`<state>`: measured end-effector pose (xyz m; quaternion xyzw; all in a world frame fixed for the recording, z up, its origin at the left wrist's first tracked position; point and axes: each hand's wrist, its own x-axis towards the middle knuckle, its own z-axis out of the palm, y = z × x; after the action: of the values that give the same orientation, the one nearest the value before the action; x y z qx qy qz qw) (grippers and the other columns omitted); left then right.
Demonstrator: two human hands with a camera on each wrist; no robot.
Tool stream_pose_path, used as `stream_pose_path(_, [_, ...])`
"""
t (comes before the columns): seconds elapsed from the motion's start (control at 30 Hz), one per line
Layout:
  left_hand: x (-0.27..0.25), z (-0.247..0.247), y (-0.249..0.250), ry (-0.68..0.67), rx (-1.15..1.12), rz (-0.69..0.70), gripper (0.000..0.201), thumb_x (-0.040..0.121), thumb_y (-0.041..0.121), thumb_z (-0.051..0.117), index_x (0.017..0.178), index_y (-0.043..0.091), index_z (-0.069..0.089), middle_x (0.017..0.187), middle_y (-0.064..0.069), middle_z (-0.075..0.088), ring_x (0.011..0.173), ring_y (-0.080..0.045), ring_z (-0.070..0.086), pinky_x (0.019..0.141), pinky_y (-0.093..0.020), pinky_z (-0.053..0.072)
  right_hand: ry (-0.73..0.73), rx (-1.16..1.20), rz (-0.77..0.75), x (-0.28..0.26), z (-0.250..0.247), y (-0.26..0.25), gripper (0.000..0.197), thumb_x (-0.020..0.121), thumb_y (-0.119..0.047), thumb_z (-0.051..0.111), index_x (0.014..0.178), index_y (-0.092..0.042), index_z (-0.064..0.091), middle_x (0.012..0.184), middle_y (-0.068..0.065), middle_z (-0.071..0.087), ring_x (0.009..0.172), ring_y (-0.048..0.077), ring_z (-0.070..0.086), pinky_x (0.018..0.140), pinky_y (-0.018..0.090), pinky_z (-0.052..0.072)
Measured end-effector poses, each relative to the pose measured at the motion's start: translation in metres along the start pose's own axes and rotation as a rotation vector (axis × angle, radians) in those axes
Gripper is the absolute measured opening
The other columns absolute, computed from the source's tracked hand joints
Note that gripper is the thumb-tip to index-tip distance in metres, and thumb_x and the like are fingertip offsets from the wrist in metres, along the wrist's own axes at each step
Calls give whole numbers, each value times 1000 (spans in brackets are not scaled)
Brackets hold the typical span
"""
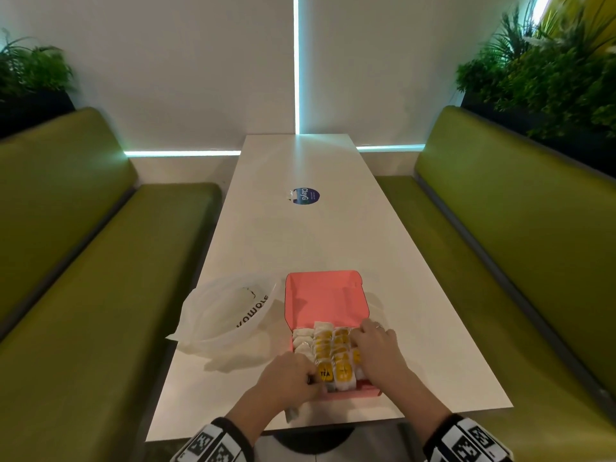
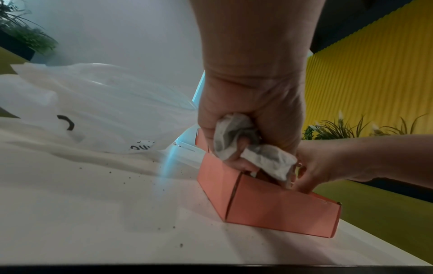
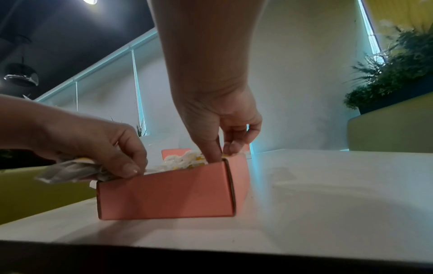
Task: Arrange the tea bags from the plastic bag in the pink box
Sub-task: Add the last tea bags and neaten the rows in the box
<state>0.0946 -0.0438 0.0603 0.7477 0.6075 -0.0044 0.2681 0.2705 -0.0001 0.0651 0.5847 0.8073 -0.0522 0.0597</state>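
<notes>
The pink box (image 1: 322, 296) stands open near the table's front edge, its lid tilted back. Rows of white and yellow tea bags (image 1: 333, 353) fill its near half. My left hand (image 1: 311, 381) is at the box's near left corner and grips a crumpled bunch of white tea bags (image 2: 260, 153). My right hand (image 1: 361, 348) lies over the right-hand row. Its thumb (image 3: 212, 148) dips inside the near wall of the box (image 3: 168, 194), and its curled fingers touch the bags behind, so the row sits between them. The plastic bag (image 1: 226, 315) lies slack to the left of the box.
The long white table (image 1: 300, 235) has a round blue sticker (image 1: 307, 196) further back. Green benches (image 1: 83, 261) run along both sides, with plants behind them. Dark crumbs speckle the tabletop (image 2: 117, 185) left of the box (image 2: 276, 209).
</notes>
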Motion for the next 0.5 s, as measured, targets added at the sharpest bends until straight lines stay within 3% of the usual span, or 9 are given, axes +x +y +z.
stream_pose_path(0.17, [1,2,-1,18,37,-6,29,88,42,56,97,17,69,97,-6,68,89,-19,61,67,-21,38,125,59,78,-10,-9,9,35,87,-2,43,111,-23,57,119,-2,52,115,20,43,90,33,33])
stream_pose_path(0.27, [1,2,-1,25,46,-13,29,88,42,56,97,18,69,97,-5,68,89,-19,61,67,-21,38,41,-33,50,-16,-9,5,29,88,-8,45,97,-26,65,104,-4,60,113,20,42,83,36,26])
stream_pose_path(0.37, [1,4,-1,24,31,-18,28,87,42,57,94,19,71,94,-5,69,83,-17,61,68,-22,41,-80,-117,20,-20,-3,-1,24,87,-9,44,88,-28,58,100,-1,61,117,21,41,84,39,24])
stream_pose_path(0.5, [1,5,-2,33,29,-14,27,86,43,58,93,21,71,93,-2,70,88,-16,62,69,-22,41,-153,-64,19,-19,4,1,26,90,-18,40,101,-24,62,109,1,61,119,22,39,89,41,26])
